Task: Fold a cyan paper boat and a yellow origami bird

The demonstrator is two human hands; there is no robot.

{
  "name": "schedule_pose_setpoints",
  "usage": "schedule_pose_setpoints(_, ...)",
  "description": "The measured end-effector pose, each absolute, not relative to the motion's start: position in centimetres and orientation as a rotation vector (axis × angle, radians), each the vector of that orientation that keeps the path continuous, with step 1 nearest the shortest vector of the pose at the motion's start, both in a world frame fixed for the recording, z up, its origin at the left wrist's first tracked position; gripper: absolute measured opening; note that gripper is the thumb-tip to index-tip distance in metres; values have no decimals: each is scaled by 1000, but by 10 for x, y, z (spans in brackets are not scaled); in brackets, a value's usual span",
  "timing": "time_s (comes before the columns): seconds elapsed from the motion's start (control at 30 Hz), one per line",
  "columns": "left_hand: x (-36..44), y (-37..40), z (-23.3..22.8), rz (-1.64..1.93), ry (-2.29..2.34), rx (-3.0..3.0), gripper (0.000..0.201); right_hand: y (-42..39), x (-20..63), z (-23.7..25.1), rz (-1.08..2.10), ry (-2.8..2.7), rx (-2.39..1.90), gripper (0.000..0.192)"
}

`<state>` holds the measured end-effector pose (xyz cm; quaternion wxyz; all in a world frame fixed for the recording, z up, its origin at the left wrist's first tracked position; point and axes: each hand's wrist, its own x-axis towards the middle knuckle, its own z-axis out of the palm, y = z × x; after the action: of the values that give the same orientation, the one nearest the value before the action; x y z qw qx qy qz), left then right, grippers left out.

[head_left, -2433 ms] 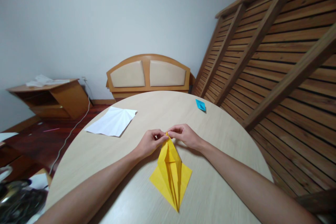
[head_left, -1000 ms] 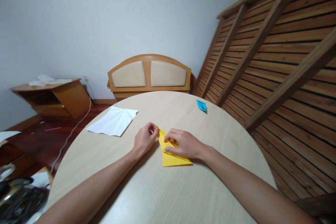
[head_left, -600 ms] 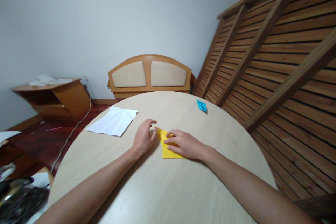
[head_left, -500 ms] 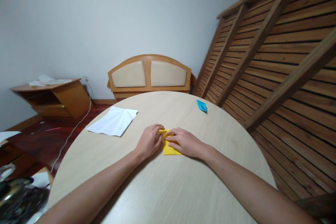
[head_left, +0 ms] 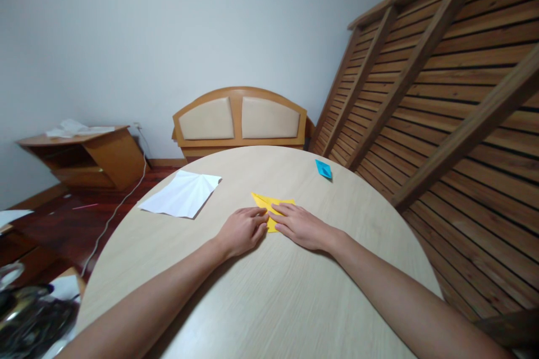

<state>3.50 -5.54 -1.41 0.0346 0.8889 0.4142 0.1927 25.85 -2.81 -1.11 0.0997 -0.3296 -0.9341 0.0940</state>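
Note:
A folded sheet of yellow paper (head_left: pixel 269 199) lies on the round table between my hands, with a pointed corner sticking out at its far left. My left hand (head_left: pixel 243 230) is closed at the paper's left edge, its fingers curled and thumb drawn in against it. Over the right part of the sheet rests my right hand (head_left: pixel 304 226), fingers stretched out and lying flat on the paper. The fingers of both hands nearly meet in the middle and hide part of the folds.
On the pale table (head_left: pixel 261 303), a creased white sheet (head_left: pixel 183 193) lies to the left and a small blue folded paper boat (head_left: pixel 324 169) at the far right. Beyond stand a headboard (head_left: pixel 238 118), a leaning slatted wooden frame (head_left: pixel 438 90) and a low cabinet (head_left: pixel 113 157).
The yellow paper has shifted away from me, and its far left corner now shows as a point. My left hand has moved slightly nearer to me; my right hand stays on the sheet.

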Motion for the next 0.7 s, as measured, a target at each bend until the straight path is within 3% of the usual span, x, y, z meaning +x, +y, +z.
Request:
schedule_pose_setpoints(0.2,30,-50,-18,556,1385,2729,39,-34,260,-10,460,-2763,-1047,69)
schedule_pose_setpoints(0.7,34,-53,-17,531,1298,2714,43,-34,263,-5,559,-2784,-1052,76)
